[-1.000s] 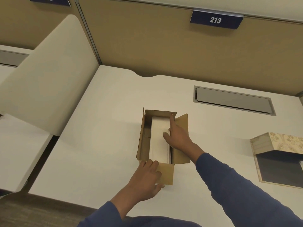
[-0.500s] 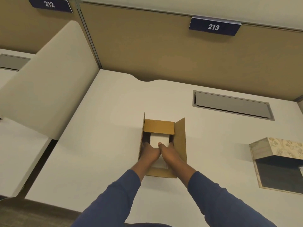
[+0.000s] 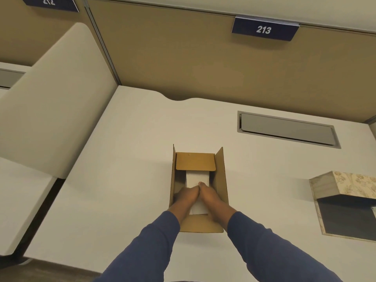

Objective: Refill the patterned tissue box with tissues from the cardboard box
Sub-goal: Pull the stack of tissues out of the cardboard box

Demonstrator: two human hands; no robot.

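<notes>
Left hand (image 3: 186,195) and right hand (image 3: 211,197): both inside cardboard box (image 3: 222,180), gripping tissue stack (image 3: 197,179) | patterned tissue box (image 3: 345,188): well right, open.

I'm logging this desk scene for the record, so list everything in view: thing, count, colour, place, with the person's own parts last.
Open brown cardboard box: one, brown, middle of the desk, flaps up.
White tissue stack: one, white, inside the cardboard box, partly under the hands.
Patterned tissue box: one, beige with a leaf print, right edge of the desk, tipped open over its dark base.
White desk: one, off-white, under everything.
Grey cable hatch: one, grey, set into the desk at the far right.
Tan partition wall: one, tan, behind the desk.
Navy number signs: two, 212 at top left, 213 at top right.
Cream side divider: one, cream, left.
Left hand: one, in the cardboard box on the tissues.
Right hand: one, beside it, likewise.
Blue sleeves: two, bottom.
</notes>
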